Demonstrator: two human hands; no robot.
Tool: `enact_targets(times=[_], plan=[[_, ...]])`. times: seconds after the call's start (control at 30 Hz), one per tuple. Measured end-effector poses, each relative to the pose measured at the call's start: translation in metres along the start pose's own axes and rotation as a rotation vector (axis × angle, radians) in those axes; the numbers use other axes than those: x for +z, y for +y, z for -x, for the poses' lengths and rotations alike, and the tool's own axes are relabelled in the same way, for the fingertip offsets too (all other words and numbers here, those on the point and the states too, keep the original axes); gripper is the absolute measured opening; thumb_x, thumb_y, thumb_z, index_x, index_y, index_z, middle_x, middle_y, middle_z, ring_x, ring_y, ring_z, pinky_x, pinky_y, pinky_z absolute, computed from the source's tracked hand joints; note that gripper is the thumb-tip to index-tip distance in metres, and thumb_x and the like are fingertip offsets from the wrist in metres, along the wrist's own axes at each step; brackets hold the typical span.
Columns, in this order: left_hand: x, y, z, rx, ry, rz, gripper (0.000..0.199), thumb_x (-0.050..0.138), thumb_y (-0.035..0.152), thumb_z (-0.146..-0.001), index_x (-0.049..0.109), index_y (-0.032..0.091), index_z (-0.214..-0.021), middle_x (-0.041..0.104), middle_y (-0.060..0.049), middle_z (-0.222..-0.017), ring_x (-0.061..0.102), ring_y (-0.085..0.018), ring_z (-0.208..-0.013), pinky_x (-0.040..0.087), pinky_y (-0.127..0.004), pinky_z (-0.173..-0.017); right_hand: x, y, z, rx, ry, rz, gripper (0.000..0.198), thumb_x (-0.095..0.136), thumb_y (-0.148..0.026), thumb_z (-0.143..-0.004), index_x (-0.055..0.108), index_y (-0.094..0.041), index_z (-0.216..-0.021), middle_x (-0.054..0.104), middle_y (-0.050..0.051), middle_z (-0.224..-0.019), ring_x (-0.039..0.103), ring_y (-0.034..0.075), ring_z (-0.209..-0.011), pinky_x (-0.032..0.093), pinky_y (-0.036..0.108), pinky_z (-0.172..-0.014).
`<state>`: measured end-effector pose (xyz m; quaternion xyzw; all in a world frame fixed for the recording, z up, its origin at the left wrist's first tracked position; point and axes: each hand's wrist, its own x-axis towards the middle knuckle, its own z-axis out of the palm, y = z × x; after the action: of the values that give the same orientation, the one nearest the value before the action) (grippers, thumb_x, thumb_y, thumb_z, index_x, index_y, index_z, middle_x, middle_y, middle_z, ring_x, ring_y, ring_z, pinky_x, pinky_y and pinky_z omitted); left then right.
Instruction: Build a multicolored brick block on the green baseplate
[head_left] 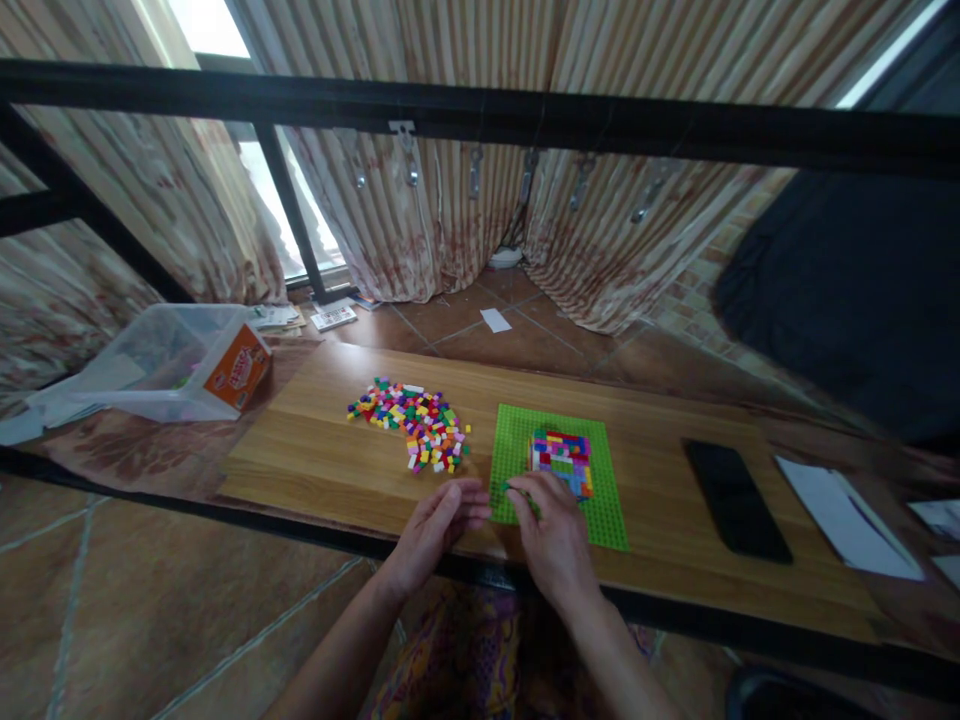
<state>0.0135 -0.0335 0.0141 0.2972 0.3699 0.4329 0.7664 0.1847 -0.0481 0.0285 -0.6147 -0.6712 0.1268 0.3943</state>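
1. A wooden board [300,455] lies lengthwise across a low table, seen from above by the person seated at its near side.
2. Right of the board's middle lies a bright green studded baseplate [514,435]. On it, a block of multicoloured bricks [576,445] forms a rough rectangle around an opening that shows green; the right hand covers part of its near side.
3. The right hand [556,530] reaches over the baseplate's near part, thumb and forefinger pinched together on a small dark green brick [507,486] above the near left part of the plate.
4. The left hand [435,525] is just left of the baseplate, fingers extended side by side, palm turned towards the right hand. The two hands are apart.
5. Farther left, a loose pile of small bricks [431,425] in many colours spreads over the board.
6. At the far left stands a clear plastic tub [176,403] with an orange label [238,370].
7. To the right lie a black flat slab [737,500] and, beyond it, white papers [847,515].
8. Striped curtains [450,225] hang behind a black bar [480,112].
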Motion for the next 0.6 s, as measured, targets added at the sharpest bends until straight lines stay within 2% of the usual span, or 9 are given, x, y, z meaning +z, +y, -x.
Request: enact_targets(times=[0.17, 0.23, 0.37, 0.6], plan=[[0.000, 0.000, -0.001, -0.002, 0.006, -0.032, 0.041, 0.066, 0.049, -0.082, 0.068, 0.014, -0.104, 0.072, -0.012, -0.097, 0.067, -0.020, -0.088, 0.048, -0.033, -0.085, -0.046, 0.041, -0.014, 0.081, 0.167, 0.080, 0.027, 0.051, -0.041, -0.092, 0.069, -0.021, -0.092, 0.068, 0.007, -0.094, 0.061, 0.023, -0.092, 0.047, 0.039, -0.085], [-0.001, 0.000, -0.001, 0.001, 0.006, -0.036, 0.041, 0.066, 0.050, -0.082, 0.068, 0.014, -0.103, 0.071, -0.012, -0.096, 0.067, -0.020, -0.087, 0.048, -0.033, -0.084, -0.056, 0.057, -0.021, 0.092, 0.158, 0.132, 0.031, 0.052, -0.045, -0.091, 0.070, -0.020, -0.089, 0.067, 0.007, -0.091, 0.061, 0.023, -0.089, 0.046, 0.039, -0.083], [0.000, 0.001, -0.001, 0.008, 0.008, -0.036, 0.041, 0.067, 0.049, -0.081, 0.068, 0.014, -0.102, 0.071, -0.011, -0.094, 0.066, -0.019, -0.085, 0.048, -0.032, -0.082, -0.059, 0.077, -0.032, 0.075, 0.104, 0.154, 0.036, 0.050, -0.049, -0.089, 0.072, -0.021, -0.086, 0.066, 0.007, -0.091, 0.060, 0.023, -0.089, 0.046, 0.040, -0.083], [0.001, 0.001, 0.000, 0.000, 0.025, -0.035, 0.040, 0.069, 0.048, -0.080, 0.069, 0.015, -0.102, 0.071, -0.009, -0.094, 0.065, -0.018, -0.087, 0.049, -0.031, -0.082, -0.055, 0.086, -0.044, 0.089, 0.090, 0.093, 0.029, 0.059, -0.049, -0.082, 0.073, -0.024, -0.079, 0.064, 0.006, -0.092, 0.060, 0.023, -0.089, 0.046, 0.040, -0.083]])
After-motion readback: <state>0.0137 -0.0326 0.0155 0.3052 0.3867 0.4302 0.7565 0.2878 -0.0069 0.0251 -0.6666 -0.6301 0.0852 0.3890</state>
